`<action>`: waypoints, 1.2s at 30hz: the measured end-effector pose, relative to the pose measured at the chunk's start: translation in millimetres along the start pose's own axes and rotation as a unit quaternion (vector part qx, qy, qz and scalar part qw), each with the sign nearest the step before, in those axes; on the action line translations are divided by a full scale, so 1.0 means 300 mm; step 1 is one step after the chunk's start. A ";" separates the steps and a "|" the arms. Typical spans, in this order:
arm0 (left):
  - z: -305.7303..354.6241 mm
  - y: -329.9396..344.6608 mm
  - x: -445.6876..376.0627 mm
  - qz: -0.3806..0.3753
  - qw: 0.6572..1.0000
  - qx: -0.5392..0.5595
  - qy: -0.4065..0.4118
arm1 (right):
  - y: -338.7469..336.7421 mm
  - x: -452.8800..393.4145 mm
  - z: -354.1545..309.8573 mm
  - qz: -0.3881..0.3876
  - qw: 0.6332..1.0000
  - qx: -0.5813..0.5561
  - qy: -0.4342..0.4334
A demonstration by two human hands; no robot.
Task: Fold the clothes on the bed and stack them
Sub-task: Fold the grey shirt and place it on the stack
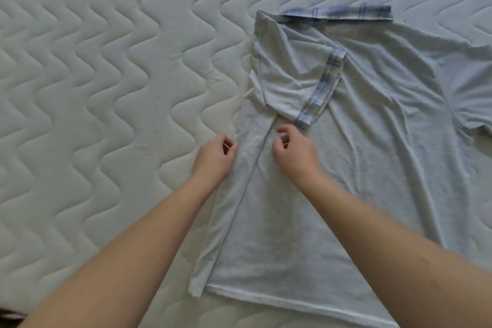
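Observation:
A pale grey-blue T-shirt (367, 157) with blue plaid trim lies flat on the mattress, collar (338, 14) at the far end. Its left side is folded inward as a long strip, and the left sleeve with its plaid cuff (320, 89) lies across the chest. My left hand (217, 154) hovers at the outer edge of the folded strip, fingers loosely curled, with no cloth seen between them. My right hand (291, 148) is just right of the fold's inner edge, below the cuff, fingers also loosely curled and holding nothing. The right sleeve (476, 98) is spread out, partly cut off by the frame.
The shirt rests on a white quilted mattress (93, 88) with a wavy stitch pattern, which fills the left half of the view. The shirt's hem (292, 301) lies near the bottom edge. A dark object (8, 315) shows at the bottom left corner.

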State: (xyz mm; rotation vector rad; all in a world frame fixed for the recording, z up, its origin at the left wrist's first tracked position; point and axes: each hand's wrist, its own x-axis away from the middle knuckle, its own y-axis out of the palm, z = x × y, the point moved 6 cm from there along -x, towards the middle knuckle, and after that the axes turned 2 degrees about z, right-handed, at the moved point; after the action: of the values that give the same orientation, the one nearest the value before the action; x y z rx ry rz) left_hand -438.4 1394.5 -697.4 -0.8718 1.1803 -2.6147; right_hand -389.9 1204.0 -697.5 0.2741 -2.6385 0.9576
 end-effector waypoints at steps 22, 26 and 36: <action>-0.228 0.134 0.651 0.087 0.946 -0.306 0.069 | 0.171 0.085 0.018 -0.048 0.993 -0.031 0.104; -0.184 0.154 0.685 0.097 0.955 -0.249 0.128 | 0.173 0.108 0.037 -0.080 0.983 -0.097 0.137; -0.339 0.146 0.742 0.041 0.923 -0.381 -0.035 | 0.303 0.290 0.052 -0.248 0.941 -0.155 0.169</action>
State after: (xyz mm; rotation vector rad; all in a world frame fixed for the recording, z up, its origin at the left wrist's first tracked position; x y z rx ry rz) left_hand -683.0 1351.4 -682.5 -0.9695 2.2008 -2.0044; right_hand -500.3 1256.7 -731.0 0.6002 -2.1972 0.3746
